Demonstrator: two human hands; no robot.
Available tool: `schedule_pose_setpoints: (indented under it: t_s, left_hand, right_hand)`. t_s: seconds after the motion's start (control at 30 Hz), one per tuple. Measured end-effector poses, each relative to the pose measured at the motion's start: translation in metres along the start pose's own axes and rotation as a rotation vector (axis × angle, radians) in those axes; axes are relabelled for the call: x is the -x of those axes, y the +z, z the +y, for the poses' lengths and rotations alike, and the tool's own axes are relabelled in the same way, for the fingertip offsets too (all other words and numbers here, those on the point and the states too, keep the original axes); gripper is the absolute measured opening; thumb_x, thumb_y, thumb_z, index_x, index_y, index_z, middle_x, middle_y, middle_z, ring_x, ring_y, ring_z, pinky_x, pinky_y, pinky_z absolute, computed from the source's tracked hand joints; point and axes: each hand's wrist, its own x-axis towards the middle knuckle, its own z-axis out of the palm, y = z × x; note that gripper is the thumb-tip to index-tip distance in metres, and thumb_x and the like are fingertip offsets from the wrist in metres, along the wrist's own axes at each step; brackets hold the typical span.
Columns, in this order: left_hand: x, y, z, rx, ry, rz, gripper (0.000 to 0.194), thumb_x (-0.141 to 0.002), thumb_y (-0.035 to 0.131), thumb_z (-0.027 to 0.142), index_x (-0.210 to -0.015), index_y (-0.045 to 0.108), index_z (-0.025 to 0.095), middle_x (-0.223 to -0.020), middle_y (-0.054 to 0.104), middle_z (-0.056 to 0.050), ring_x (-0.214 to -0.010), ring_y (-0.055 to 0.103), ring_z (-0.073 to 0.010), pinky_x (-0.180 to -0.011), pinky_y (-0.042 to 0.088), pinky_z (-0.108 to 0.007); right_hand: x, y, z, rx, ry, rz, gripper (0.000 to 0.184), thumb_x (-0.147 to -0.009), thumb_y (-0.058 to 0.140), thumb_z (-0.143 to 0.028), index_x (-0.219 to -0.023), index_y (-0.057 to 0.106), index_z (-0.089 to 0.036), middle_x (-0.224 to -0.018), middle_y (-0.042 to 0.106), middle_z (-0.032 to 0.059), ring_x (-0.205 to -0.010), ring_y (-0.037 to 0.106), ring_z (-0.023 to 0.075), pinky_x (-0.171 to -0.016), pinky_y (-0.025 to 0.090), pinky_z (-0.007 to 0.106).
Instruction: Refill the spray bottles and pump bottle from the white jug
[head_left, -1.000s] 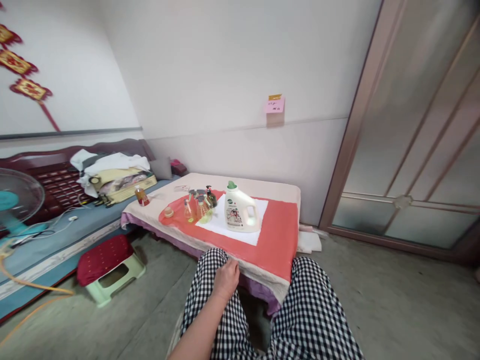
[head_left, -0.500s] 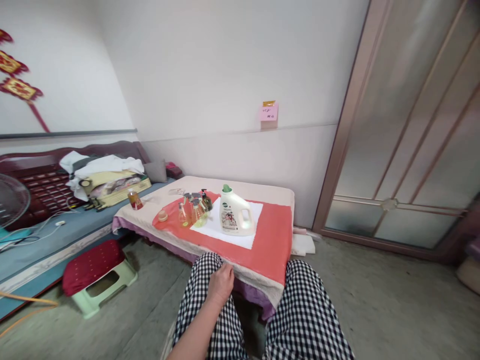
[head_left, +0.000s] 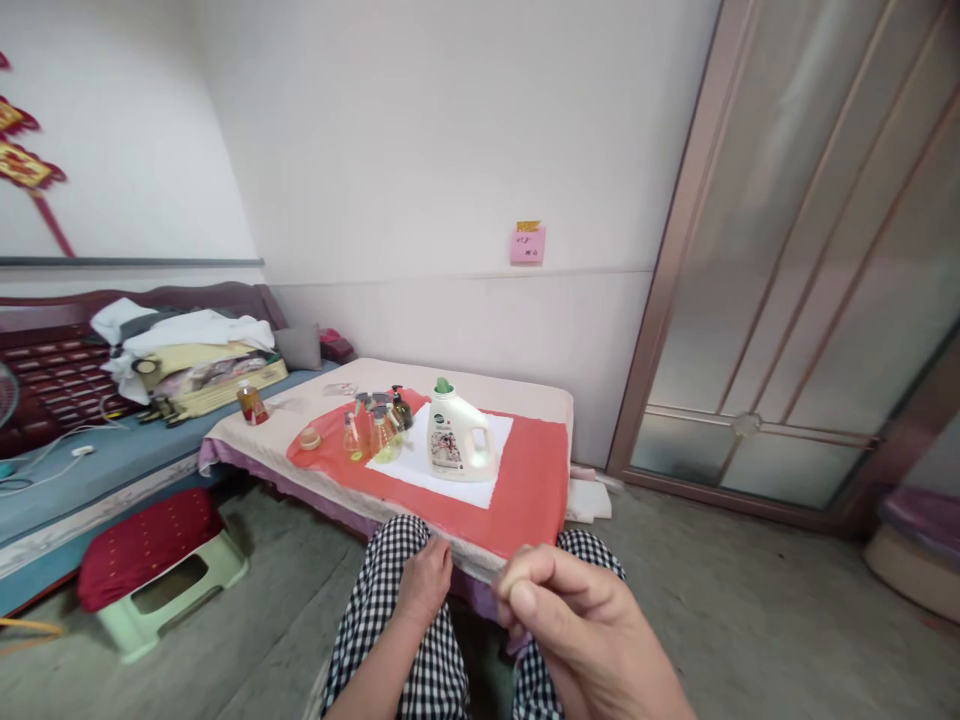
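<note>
My left hand (head_left: 425,580) rests on my left knee by the front edge of the low table, its fingers curled closed with nothing seen in them. In the foreground, my right hand (head_left: 559,610) is raised above my right leg, fingers bent in and thumb against them, with no object visible. Beyond both hands a white laundry detergent jug (head_left: 456,440) with a green cap stands upright on a white sheet (head_left: 409,473) over a red cloth (head_left: 529,465). Several clear spray bottles (head_left: 384,438) and a dark pump bottle (head_left: 402,408) are grouped left of it.
A small round tan object (head_left: 310,438) lies on the cloth's left end. An amber bottle (head_left: 252,403) stands farther left on the table. A stool with a red cover (head_left: 150,545) is on the floor at left, near a bed (head_left: 45,480). At right is a sliding door (head_left: 780,300).
My right hand has come into view at lower right, raised with its fingers closed. My left hand stays on the knee. The view has shifted right, so the scene sits farther left.
</note>
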Motion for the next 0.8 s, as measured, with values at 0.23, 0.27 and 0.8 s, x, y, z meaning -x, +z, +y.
schedule_pose_setpoints:
  t_s: [0.23, 0.27, 0.8]
  left_hand:
    - [-0.0019, 0.0041, -0.0016, -0.039, -0.01, -0.038, 0.016, -0.088, 0.047, 0.017, -0.079, 0.059, 0.024, -0.079, 0.067, -0.004, -0.07, 0.065, -0.0197, -0.061, 0.043, -0.031]
    - [-0.0022, 0.0041, -0.0018, -0.042, -0.012, -0.043, 0.016, -0.088, 0.047, 0.017, -0.078, 0.059, 0.023, -0.079, 0.067, -0.003, -0.069, 0.064, -0.0192, -0.06, 0.042, -0.031]
    - [-0.0015, 0.0031, -0.0005, -0.067, -0.012, -0.029, 0.02, -0.09, 0.046, 0.014, -0.08, 0.061, 0.022, -0.079, 0.067, -0.003, -0.068, 0.063, -0.0164, -0.062, 0.042, -0.03]
  right_hand:
    - [-0.0044, -0.0056, 0.0114, -0.14, 0.114, 0.11, 0.018, -0.065, 0.084, -0.036, -0.077, 0.077, -0.024, -0.072, 0.071, 0.0013, -0.072, 0.06, 0.0128, -0.076, 0.047, 0.025]
    - [-0.0041, -0.0055, 0.0115, -0.156, 0.117, 0.105, 0.019, -0.064, 0.085, -0.035, -0.077, 0.077, -0.024, -0.074, 0.072, 0.0017, -0.073, 0.062, 0.0132, -0.078, 0.048, 0.025]
    - [-0.0041, -0.0046, 0.0078, -0.111, 0.104, 0.083, 0.022, -0.064, 0.085, -0.036, -0.069, 0.07, -0.02, -0.066, 0.062, -0.0014, -0.066, 0.052, 0.0109, -0.065, 0.043, 0.022]
